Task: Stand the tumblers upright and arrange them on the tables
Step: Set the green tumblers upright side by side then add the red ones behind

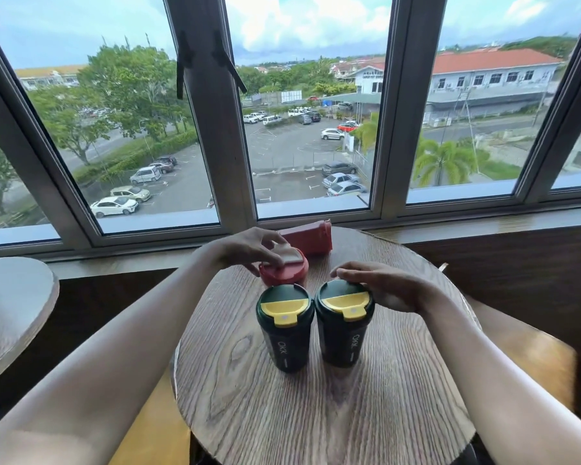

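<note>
Tabletop layout, read left to right: a second table (pixel 14 310) sits at the far left, well apart from the round wooden table (pixel 316 414) in front of me. My left hand (pixel 249 246) reaches over the upright red tumbler (pixel 282 270), fingers spread and curved down onto its pale lid, touching the top rather than wrapped around the body. Just behind that hand, near the window frame (pixel 215 129), a second red tumbler (pixel 307 238) lies on its side. In front of the upright red one stand two dark tumblers with yellow lids: the left dark tumbler (pixel 284 327) is untouched, upright, and almost touching its neighbour. The right dark tumbler (pixel 344 320) is also upright, and my right hand (pixel 379 290) rests against its far right rim, fingers bent loosely over the lid edge, not clenched. Both forearms cross the table edge from either side, with all four tumblers between them.
</note>
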The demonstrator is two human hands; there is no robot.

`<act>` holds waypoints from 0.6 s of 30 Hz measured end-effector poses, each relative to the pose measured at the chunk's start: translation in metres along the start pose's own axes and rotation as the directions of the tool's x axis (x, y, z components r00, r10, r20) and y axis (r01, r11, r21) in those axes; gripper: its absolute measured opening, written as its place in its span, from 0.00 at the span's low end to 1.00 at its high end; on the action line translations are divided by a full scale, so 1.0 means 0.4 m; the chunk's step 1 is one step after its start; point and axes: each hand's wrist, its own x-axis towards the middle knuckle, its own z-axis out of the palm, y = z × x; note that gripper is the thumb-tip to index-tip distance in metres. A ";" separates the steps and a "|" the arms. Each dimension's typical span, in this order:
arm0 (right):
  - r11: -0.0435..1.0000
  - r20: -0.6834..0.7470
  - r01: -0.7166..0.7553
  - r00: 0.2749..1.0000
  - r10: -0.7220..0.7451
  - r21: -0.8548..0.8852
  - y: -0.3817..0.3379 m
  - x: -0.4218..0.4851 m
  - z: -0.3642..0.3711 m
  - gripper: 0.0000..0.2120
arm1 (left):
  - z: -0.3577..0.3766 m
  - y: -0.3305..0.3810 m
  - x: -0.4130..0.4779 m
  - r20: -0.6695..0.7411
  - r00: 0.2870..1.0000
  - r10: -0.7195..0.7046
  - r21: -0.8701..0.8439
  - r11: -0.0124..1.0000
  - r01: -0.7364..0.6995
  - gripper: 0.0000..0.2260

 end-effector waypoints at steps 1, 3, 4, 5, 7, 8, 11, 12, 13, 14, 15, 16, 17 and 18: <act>0.999 -0.071 -0.004 0.998 0.001 -0.033 0.002 0.012 -0.003 0.24 | 0.004 -0.015 0.001 0.000 1.000 0.012 -0.046 0.999 -0.012 0.19; 0.989 -0.244 -0.018 0.970 -0.018 -0.145 -0.001 0.049 -0.011 0.22 | 0.016 -0.048 0.004 -0.012 0.999 0.033 -0.173 0.984 -0.034 0.21; 0.980 -0.313 -0.025 0.949 -0.038 -0.195 -0.001 0.073 -0.019 0.21 | 0.024 -0.064 0.004 -0.021 0.999 0.036 -0.238 0.971 -0.040 0.23; 0.975 -0.362 -0.027 0.930 -0.056 -0.219 -0.002 0.100 -0.031 0.22 | 0.033 -0.076 0.003 -0.033 0.999 0.037 -0.286 0.957 -0.045 0.24; 0.975 -0.414 -0.005 0.906 -0.089 -0.220 -0.007 0.159 -0.057 0.25 | 0.048 -0.094 0.006 -0.062 0.997 0.037 -0.346 0.936 -0.057 0.28; 0.975 -0.433 0.012 0.895 -0.108 -0.220 -0.014 0.192 -0.072 0.29 | 0.051 -0.099 0.009 -0.073 0.997 0.027 -0.374 0.926 -0.053 0.29; 0.961 -0.467 0.021 0.871 -0.153 -0.277 -0.057 0.283 -0.115 0.41 | 0.060 -0.120 0.015 -0.094 0.996 -0.014 -0.458 0.888 -0.031 0.32; 0.953 -0.447 0.022 0.880 -0.163 -0.303 -0.072 0.313 -0.128 0.44 | 0.064 -0.128 0.019 -0.103 0.994 -0.027 -0.481 0.876 -0.026 0.32; 0.950 -0.407 0.023 0.900 -0.156 -0.312 -0.083 0.342 -0.143 0.47 | 0.067 -0.135 0.020 -0.117 0.992 -0.041 -0.506 0.862 -0.024 0.32; 0.951 -0.354 0.020 0.926 -0.134 -0.308 -0.091 0.367 -0.155 0.50 | 0.071 -0.142 0.022 -0.130 0.990 -0.051 -0.532 0.846 -0.027 0.31; 0.953 -0.295 0.011 0.950 -0.105 -0.303 -0.094 0.388 -0.164 0.51 | 0.075 -0.151 0.025 -0.136 0.989 -0.050 -0.559 0.829 -0.035 0.29; 0.949 -0.239 -0.010 0.969 -0.069 -0.314 -0.095 0.403 -0.171 0.50 | 0.079 -0.160 0.028 -0.139 0.989 -0.044 -0.581 0.812 -0.045 0.27; 0.941 -0.195 -0.028 0.980 -0.041 -0.338 -0.092 0.416 -0.178 0.47 | 0.080 -0.167 0.031 -0.144 0.989 -0.042 -0.591 0.805 -0.052 0.26; 0.931 -0.176 -0.055 0.984 -0.010 -0.360 -0.085 0.426 -0.183 0.45 | 0.080 -0.171 0.031 -0.150 0.988 -0.043 -0.589 0.806 -0.055 0.26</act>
